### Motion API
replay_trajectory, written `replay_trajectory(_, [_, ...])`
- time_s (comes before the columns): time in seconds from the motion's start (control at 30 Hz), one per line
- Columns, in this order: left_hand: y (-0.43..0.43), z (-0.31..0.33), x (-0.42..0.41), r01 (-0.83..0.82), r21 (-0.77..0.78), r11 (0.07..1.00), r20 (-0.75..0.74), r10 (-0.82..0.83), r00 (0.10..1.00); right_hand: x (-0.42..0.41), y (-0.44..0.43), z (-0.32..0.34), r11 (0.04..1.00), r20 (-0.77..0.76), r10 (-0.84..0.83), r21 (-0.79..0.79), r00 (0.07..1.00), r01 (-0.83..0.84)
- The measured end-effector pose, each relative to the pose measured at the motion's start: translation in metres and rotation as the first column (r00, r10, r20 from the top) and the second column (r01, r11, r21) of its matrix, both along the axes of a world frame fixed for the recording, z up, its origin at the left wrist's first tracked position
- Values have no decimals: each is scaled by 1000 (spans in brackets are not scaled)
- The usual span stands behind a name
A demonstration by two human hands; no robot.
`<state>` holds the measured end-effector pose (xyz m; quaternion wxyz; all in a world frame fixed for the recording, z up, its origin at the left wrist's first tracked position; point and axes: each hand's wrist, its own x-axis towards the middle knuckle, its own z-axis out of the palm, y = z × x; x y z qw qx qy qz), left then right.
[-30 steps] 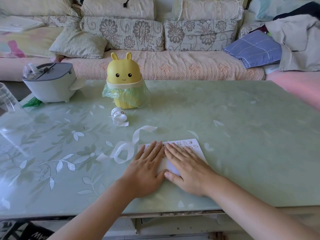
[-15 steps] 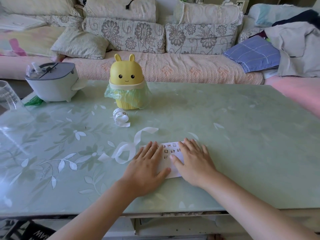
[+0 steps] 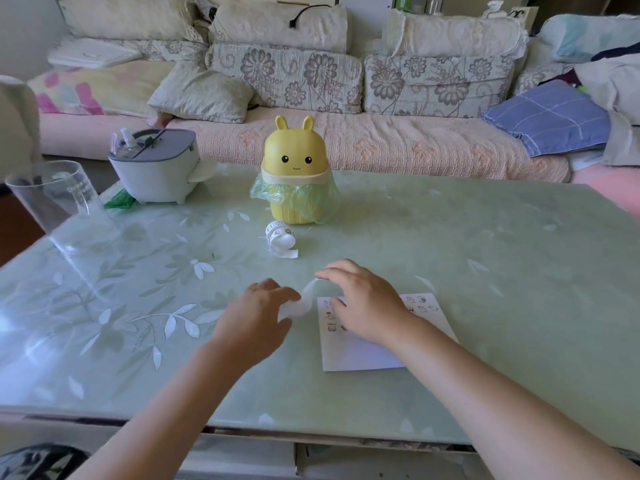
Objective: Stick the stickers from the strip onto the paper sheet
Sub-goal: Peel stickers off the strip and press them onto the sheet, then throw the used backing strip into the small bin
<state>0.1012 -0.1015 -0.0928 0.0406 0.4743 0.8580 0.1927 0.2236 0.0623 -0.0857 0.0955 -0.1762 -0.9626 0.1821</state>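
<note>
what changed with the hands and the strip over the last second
Both hands lifted off the paper sheet, which they had pressed flat, and moved left to the loose white strip. The left hand now grips its lower part; the right hand curls over its upper end, grip unclear. The sheet, sticker roll and yellow bin stayed put.

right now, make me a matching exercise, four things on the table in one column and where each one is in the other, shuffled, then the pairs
1 paper sheet
2 white strip
3 sticker roll
4 yellow bunny bin

a green bag draped around it
b partly under the right hand
c arching from left hand to right hand
d alone, just in front of the bin

Pairs: 1-b, 2-c, 3-d, 4-a
</note>
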Motion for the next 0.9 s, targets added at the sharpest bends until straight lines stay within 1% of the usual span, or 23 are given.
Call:
replay_trajectory(0.07, [-1, 5, -6, -91, 135, 987, 158, 69, 985, -12, -2, -3, 999, 30, 39, -12, 999, -39])
replay_trajectory(0.13, [-2, 14, -13, -209, 174, 962, 369, 133, 920, -23, -5, -6, 999, 40, 38, -37, 998, -37])
replay_trajectory(0.17, [-3, 18, -17, -264, 201, 943, 506, 131, 852, -28, -7, -6, 998, 34, 22, -66, 999, -20])
replay_trajectory(0.2, [-4, 24, -20, -316, 224, 922, 647, 102, 755, -33, -8, -6, 994, -2, -4, -112, 1000, 4])
replay_trajectory(0.23, [-5, 29, -22, -360, 231, 904, 763, 61, 644, -37, -9, -4, 979, -33, -57, -197, 998, 49])
replay_trajectory(0.27, [-7, 32, -25, -386, 230, 893, 834, 24, 551, -41, -9, -1, 947, -73, -109, -310, 991, 81])
replay_trajectory(0.3, [-8, 35, -29, -403, 225, 887, 877, -5, 480, -45, -10, 3, 899, -100, -150, -429, 984, 93])
replay_trajectory(0.37, [-11, 38, -37, -411, 212, 887, 922, -42, 385, -49, -10, 14, 760, -113, -174, -648, 978, 60])
replay_trajectory(0.43, [-10, 39, -43, -413, 200, 888, 927, -35, 373, -53, -13, 25, 569, -102, -177, -822, 979, 17])
replay_trajectory(0.47, [-10, 38, -46, -425, 200, 883, 921, -22, 388, -54, -15, 30, 451, -94, -187, -893, 978, 0])
replay_trajectory(0.53, [-8, 37, -47, -443, 225, 868, 905, -17, 426, -56, -17, 35, 240, -78, -198, -970, 977, -29])
replay_trajectory(0.57, [-7, 37, -46, -429, 247, 869, 890, -28, 456, -58, -17, 35, 164, -73, -199, -986, 977, -40])
replay_trajectory(0.6, [-7, 36, -46, -397, 270, 877, 875, -51, 482, -59, -19, 37, 110, -65, -204, -993, 977, -43])
replay_trajectory(0.67, [-6, 36, -43, -348, 299, 889, 867, -100, 489, -61, -22, 38, 43, -45, -225, -998, 973, -36])
replay_trajectory(0.73, [-3, 34, -42, -346, 319, 883, 884, -144, 445, -64, -24, 40, -21, -21, -255, -999, 967, -27])
replay_trajectory(0.8, [-1, 34, -38, -323, 319, 891, 901, -180, 394, -66, -26, 43, -54, 2, -302, -998, 953, -15])
replay_trajectory(0.83, [0, 34, -36, -308, 315, 898, 906, -187, 381, -66, -26, 43, -44, 6, -330, -999, 944, -9])
replay_trajectory(0.87, [1, 35, -35, -302, 308, 902, 907, -183, 380, -66, -26, 44, -12, 9, -355, -1000, 935, 5])
replay_trajectory(0.9, [1, 35, -35, -302, 303, 904, 906, -176, 384, -66, -25, 43, 43, 7, -376, -999, 926, 25])
